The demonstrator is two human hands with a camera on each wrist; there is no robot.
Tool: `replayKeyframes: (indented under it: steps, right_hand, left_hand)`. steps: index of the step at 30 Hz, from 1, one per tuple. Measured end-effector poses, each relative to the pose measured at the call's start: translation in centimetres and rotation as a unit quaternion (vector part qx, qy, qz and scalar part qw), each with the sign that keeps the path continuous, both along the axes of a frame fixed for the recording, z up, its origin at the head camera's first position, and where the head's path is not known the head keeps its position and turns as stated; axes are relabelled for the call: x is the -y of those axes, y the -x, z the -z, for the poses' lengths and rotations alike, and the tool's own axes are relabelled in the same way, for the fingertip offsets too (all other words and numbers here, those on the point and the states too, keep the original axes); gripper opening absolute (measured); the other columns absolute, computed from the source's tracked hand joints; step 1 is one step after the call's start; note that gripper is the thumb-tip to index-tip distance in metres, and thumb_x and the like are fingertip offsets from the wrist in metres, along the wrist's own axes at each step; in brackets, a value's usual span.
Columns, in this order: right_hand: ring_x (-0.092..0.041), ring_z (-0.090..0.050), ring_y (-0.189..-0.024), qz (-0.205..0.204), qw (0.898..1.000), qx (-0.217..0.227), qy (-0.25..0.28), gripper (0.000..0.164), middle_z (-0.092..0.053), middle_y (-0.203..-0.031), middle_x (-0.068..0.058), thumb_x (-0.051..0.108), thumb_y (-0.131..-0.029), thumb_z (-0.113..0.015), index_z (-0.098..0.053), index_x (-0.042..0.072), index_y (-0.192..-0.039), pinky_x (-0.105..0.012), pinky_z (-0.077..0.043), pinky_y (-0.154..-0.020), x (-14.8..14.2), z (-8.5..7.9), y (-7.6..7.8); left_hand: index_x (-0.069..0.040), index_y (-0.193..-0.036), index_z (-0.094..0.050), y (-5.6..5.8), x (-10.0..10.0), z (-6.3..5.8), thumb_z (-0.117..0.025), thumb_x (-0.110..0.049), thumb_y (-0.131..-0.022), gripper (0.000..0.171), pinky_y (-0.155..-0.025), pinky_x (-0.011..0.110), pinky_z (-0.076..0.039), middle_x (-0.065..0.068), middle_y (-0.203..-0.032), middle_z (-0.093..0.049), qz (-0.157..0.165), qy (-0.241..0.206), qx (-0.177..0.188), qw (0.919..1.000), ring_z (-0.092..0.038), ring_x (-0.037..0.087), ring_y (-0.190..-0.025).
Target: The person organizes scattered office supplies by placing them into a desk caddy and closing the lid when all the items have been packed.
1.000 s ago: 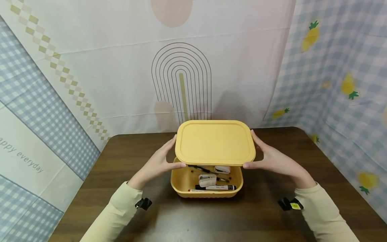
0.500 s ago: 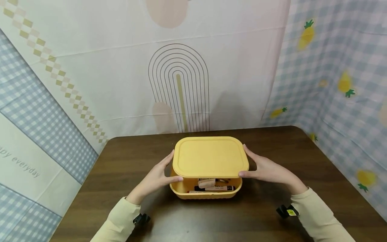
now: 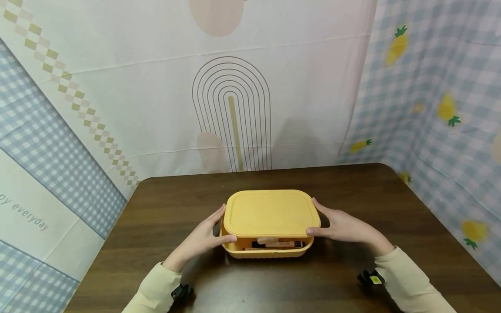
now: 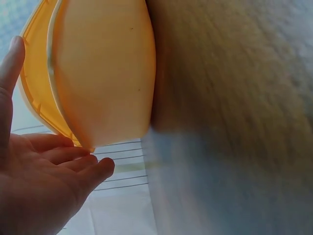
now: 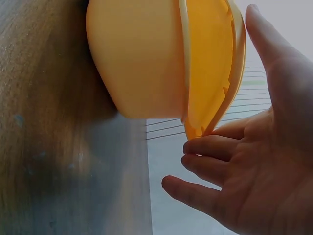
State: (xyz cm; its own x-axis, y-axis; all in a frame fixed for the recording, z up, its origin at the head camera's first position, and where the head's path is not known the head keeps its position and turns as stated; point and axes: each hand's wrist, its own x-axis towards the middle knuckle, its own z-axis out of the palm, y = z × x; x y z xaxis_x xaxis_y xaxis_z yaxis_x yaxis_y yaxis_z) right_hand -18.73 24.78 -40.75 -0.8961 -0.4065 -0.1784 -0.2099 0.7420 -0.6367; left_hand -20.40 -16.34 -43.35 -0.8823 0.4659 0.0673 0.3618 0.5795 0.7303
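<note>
A yellow lid (image 3: pixel 272 213) slopes over a matching yellow box (image 3: pixel 270 254), its far edge low by the back rim and its near edge raised. My left hand (image 3: pixel 200 241) holds the lid's left end, thumb at the near corner and fingers toward the far one. At the right end, my right hand (image 3: pixel 346 226) holds it the same way. Both wrist views show a wedge-shaped gap between the lid (image 5: pixel 210 63) and the box wall (image 4: pixel 105 73). Through the front opening, a black-and-white marker (image 3: pixel 285 244) and a small pale object (image 3: pixel 267 240) show; the lid hides the other contents.
The box stands on a dark brown wooden table (image 3: pixel 242 282). Behind the table's far edge hangs a patterned cloth (image 3: pixel 313 87), with checked cloth on both sides. A small black device (image 3: pixel 369 277) sits at the right cuff, and another (image 3: pixel 182 292) at the left.
Both hands have lowered the lid toward me and down onto the box, so the opening at the front has narrowed. Small white cases and thin dark items seen earlier inside are now covered.
</note>
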Motion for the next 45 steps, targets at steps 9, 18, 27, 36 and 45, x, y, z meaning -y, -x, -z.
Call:
replayKeyframes:
  steps: [9,18,27,36,45]
  right_hand:
    - [-0.021,-0.064,-0.099,-0.011,1.000,-0.007,-0.015,0.111,-0.034,-0.154,-0.031,0.058,-0.089,-0.070,-0.007,0.002,-0.161,-0.051,-0.047,-0.095,0.5,0.2,-0.2]
    - [-0.041,-0.052,-0.130,-0.012,0.999,-0.024,-0.026,0.113,-0.036,-0.153,-0.031,0.062,-0.086,-0.070,-0.013,-0.001,-0.160,-0.057,-0.044,-0.102,1.0,0.1,-0.6]
    - [-0.043,-0.044,-0.137,-0.012,0.999,-0.030,-0.022,0.120,-0.033,-0.157,-0.028,0.067,-0.081,-0.072,-0.014,-0.003,-0.159,-0.057,-0.041,-0.105,1.0,0.7,-0.7]
    - [-0.043,-0.039,-0.140,-0.012,0.999,-0.033,-0.015,0.122,-0.027,-0.160,-0.026,0.067,-0.079,-0.074,-0.013,-0.002,-0.159,-0.058,-0.039,-0.106,1.2,0.7,-0.9]
    - [-0.044,-0.037,-0.141,-0.010,1.000,-0.017,-0.006,0.123,-0.027,-0.159,-0.027,0.065,-0.079,-0.076,-0.011,-0.001,-0.160,-0.060,-0.038,-0.107,1.4,0.8,-1.2]
  left_hand:
    - [-0.005,-0.160,-0.023,-0.4,0.6,0.4,-0.081,-0.048,-0.083,0.105,-0.117,0.053,-0.025,0.008,-0.166,-0.018,0.000,-0.002,0.001,1.0000,-0.022,0.031,-0.150]
    - [-0.002,-0.158,-0.024,-0.9,1.0,0.9,-0.081,-0.052,-0.081,0.108,-0.117,0.052,-0.026,0.013,-0.164,-0.022,0.004,0.012,-0.004,0.9999,-0.025,0.031,-0.149]
    - [-0.008,-0.160,-0.020,-1.4,1.1,1.2,-0.082,-0.054,-0.078,0.113,-0.116,0.047,-0.030,0.010,-0.164,-0.023,0.006,0.018,0.008,0.9998,-0.029,0.022,-0.147]
    - [-0.005,-0.160,-0.019,-1.6,1.5,1.3,-0.082,-0.050,-0.080,0.112,-0.113,0.048,-0.033,0.011,-0.164,-0.022,0.014,0.008,0.014,0.9998,-0.038,0.024,-0.143]
    - [-0.005,-0.160,-0.019,-2.1,1.6,1.4,-0.083,-0.049,-0.081,0.111,-0.112,0.047,-0.035,0.009,-0.164,-0.020,0.018,-0.001,0.037,0.9991,-0.041,0.027,-0.141]
